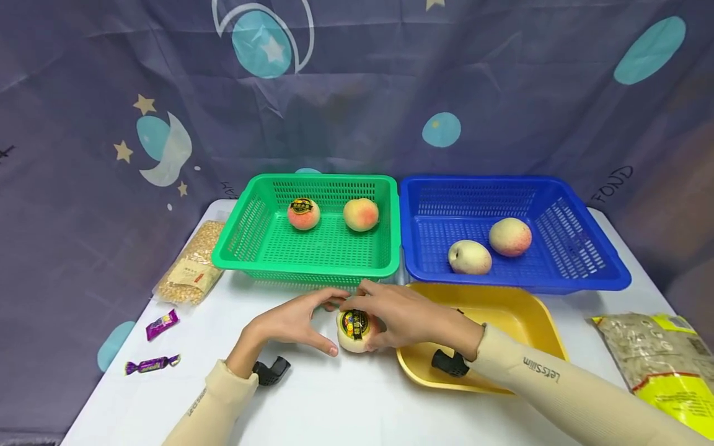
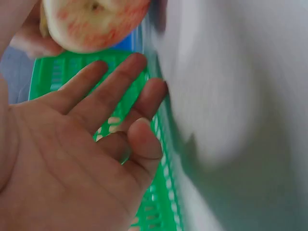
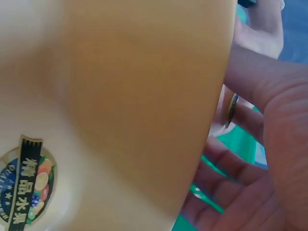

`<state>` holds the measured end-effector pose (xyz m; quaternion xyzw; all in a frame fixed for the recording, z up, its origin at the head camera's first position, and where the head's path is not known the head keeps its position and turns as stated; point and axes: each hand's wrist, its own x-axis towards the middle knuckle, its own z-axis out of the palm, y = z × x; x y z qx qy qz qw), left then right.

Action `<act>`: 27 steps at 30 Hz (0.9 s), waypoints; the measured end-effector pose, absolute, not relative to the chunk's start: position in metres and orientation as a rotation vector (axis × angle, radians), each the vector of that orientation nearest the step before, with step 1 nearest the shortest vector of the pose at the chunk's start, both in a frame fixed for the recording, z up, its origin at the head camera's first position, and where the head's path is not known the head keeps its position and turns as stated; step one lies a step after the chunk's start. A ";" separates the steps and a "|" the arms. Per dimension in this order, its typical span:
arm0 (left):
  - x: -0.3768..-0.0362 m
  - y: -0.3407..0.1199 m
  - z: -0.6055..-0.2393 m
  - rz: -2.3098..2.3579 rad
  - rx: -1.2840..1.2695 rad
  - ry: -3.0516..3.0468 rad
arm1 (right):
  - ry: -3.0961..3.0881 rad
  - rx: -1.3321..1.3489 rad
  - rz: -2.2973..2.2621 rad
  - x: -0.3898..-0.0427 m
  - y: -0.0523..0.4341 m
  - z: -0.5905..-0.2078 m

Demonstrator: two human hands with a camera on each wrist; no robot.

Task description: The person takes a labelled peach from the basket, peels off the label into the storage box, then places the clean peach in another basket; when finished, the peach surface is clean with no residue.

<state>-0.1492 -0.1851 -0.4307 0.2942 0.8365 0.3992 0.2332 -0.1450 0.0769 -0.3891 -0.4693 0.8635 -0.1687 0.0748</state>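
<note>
Fingers (image 1: 357, 305) curl over pale, round, black-stickered peach (image 1: 354, 332).

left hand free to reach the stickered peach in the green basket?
Probably yes. The left hand lies open beside the held peach, gripping nothing, and the stickered peach sits uncovered in the open-topped green basket just beyond.

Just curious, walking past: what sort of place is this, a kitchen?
More likely a staged recording table: a moon-and-star backdrop cloth, a green basket and blue basket of peaches, and snack packets on a white table.
</note>
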 end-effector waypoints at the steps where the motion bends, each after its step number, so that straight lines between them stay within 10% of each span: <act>1: -0.150 -0.182 -0.432 1.099 0.819 2.297 | 2.608 -1.412 -0.518 -0.144 0.078 -0.389; 27: -0.162 -0.158 -0.428 1.062 0.895 2.292 | 2.454 -1.201 -1.205 -0.141 0.113 -0.355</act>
